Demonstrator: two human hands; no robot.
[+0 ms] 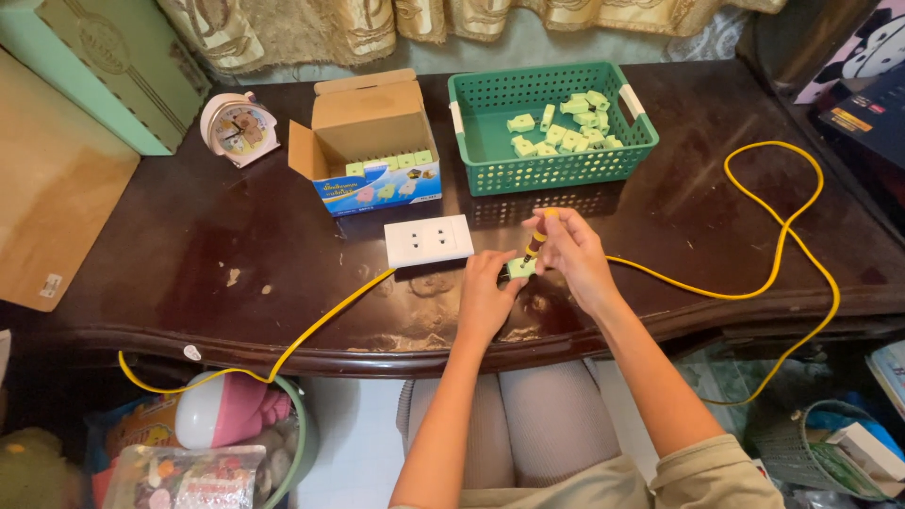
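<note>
My right hand [575, 259] grips a small yellow-and-black screwdriver [536, 240], held upright with its tip down on a small pale green plastic part [518, 269]. My left hand [485, 292] lies on the dark wooden table [217, 273] and pinches that green part to steady it. Just left of the hands sits a white double socket plate [428, 239]. A yellow cable [773, 245] runs under the hands and loops away to the right.
A green plastic basket [490, 155] with several pale green parts stands at the back. An open cardboard box [368, 141] with more green parts is beside it, then a small round clock [238, 128]. Bags and bins crowd the floor below.
</note>
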